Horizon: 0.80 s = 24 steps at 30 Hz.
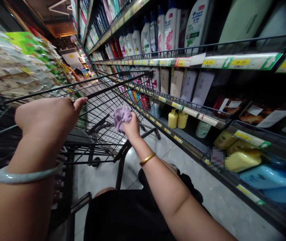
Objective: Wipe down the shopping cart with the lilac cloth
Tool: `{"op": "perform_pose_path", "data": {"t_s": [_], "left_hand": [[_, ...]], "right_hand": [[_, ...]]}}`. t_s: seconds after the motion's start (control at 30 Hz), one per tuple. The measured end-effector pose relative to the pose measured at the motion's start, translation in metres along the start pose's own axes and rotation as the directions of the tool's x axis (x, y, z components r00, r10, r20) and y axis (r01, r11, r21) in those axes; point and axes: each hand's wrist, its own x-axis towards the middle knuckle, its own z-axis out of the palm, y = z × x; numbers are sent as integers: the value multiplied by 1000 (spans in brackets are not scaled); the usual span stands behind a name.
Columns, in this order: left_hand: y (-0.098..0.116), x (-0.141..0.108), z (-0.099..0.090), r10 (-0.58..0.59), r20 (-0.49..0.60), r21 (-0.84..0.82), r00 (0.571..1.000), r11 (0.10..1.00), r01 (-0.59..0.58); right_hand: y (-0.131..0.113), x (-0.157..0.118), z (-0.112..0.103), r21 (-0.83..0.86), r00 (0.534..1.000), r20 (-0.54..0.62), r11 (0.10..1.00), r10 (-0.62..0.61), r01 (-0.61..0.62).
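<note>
My left hand [50, 115], with a pale jade bangle on its wrist, is closed over the near side of a black wire shopping cart [102, 100]. Its thumb points along the rim, and the fingers themselves are hidden behind the back of the hand. In my right hand [132, 129] is a crumpled light purple cloth [122, 117], bunched between thumb and fingers. A gold bracelet circles that wrist. The cloth appears in front of the cart's mesh; whether it touches the wire I cannot tell.
On the right a long store shelf [183, 108] carries shampoo bottles [170, 28], yellow bottles [173, 118] and blue bottles [265, 176]. Bagged goods [9, 60] are stacked at the left. Grey floor tiles [168, 160] run along the aisle, with a cart wheel [157, 134] near the shelf.
</note>
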Motion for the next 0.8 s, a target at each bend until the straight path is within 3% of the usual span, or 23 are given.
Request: {"op": "perform_pose_path", "data": {"t_s": [0.07,0.13,0.2,0.23,0.27,0.33,0.37,0.43,0.47,0.53,0.63,0.7,0.8], "left_hand": [[2,4,2,-46,-15,20,999,999,46],[4,9,6,-81,-39,46,996,996,82],[6,14,9,-82,-59,59,995,995,85],[7,15,11,-69,-62,55,996,996,73],[7,17,11,-59,-66,49,996,997,62],[7,19,12,-47,-73,39,996,998,50],[7,19,12,-45,-70,37,997,998,48],[7,21,12,-49,-61,40,997,998,52],[7,21,12,-54,-59,42,997,998,57],[7,22,12,-60,-63,45,996,997,63],[6,21,13,-57,-57,49,997,997,60],[7,21,12,-56,-44,51,997,997,58],[8,20,12,-74,-36,51,997,996,76]], "right_hand": [[-16,-2,3,99,971,-22,966,-237,238],[-31,-5,8,166,881,-12,868,-474,469],[-33,-5,11,170,819,24,809,-574,562],[-27,-3,11,156,836,47,831,-546,534],[-17,1,10,130,888,71,887,-453,442],[7,10,6,54,987,87,990,-135,131],[18,14,4,11,997,76,1000,18,-19],[28,21,1,-30,988,36,988,153,-152],[28,23,2,-18,992,18,992,128,-128],[18,24,6,63,999,-12,997,-44,45],[8,27,12,172,956,-63,941,-285,292],[15,34,11,151,981,-74,970,-181,190],[37,44,2,87,990,-65,989,126,-120]]}}
